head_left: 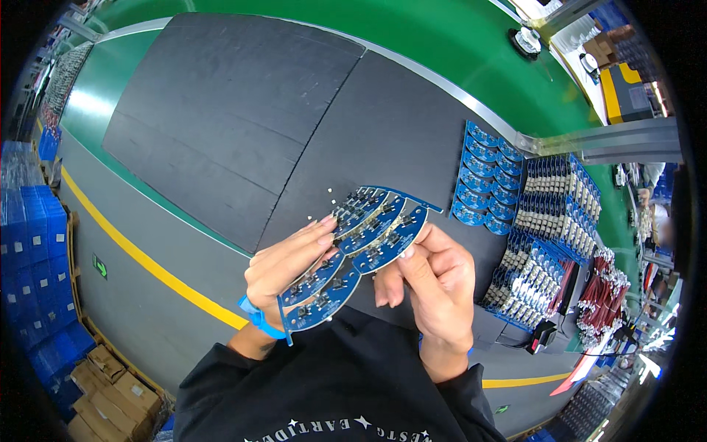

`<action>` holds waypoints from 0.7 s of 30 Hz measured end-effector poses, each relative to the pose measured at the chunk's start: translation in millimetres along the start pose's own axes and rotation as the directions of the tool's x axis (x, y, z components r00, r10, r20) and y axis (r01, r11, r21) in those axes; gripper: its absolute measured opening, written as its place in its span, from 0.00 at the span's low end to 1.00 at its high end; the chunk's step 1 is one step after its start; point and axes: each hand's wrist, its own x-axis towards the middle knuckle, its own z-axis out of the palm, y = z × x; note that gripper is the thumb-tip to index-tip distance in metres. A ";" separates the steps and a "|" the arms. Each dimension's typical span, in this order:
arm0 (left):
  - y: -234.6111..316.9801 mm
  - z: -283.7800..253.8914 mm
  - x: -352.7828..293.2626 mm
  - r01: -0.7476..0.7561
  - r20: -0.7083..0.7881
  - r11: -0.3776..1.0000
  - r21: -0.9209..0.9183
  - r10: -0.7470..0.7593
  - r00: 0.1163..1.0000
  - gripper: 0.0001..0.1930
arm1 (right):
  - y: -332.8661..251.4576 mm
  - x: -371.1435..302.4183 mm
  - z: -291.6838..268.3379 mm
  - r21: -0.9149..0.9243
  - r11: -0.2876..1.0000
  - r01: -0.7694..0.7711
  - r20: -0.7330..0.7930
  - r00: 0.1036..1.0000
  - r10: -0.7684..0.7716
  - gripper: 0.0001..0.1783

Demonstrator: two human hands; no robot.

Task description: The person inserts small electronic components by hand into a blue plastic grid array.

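In front of my chest I hold a panel of blue, crescent-shaped circuit boards (379, 252), tilted, with small black and metallic parts on them. My left hand (289, 261), with a blue wristband (261, 318), lies along the panel's left side. Its fingertips touch the edge, and its palm is partly hidden behind the boards. My right hand (436, 283) grips the right edge between thumb and fingers. Tiny pale pieces (332, 197) appear just beyond the panel's far left edge, over the dark mat (383, 125).
Right of my hands lies another blue board panel (479, 174). Beside it are stacked boards with white connectors (557, 197), a nearer stack (521, 280) and dark red wire bundles (600, 298). A metal post (596, 145) stands at the right. Blue crates (33, 243) and cardboard boxes (118, 394) are at the left.
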 end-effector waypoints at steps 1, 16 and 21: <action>-1.7 -0.3 0.6 -0.048 0.007 0.999 0.015 0.048 0.999 0.15 | -1.5 -0.5 -2.9 0.006 1.000 -0.021 0.010 1.000 0.021 0.09; -7.5 -0.7 1.9 -0.159 0.054 0.987 0.029 0.157 0.986 0.15 | 2.2 -1.1 8.0 0.119 0.993 0.008 -0.029 1.000 -0.005 0.09; -3.4 0.6 1.4 -0.135 0.013 0.990 0.040 0.135 0.991 0.14 | 7.9 -0.5 6.6 0.154 0.987 0.041 -0.014 0.999 -0.040 0.08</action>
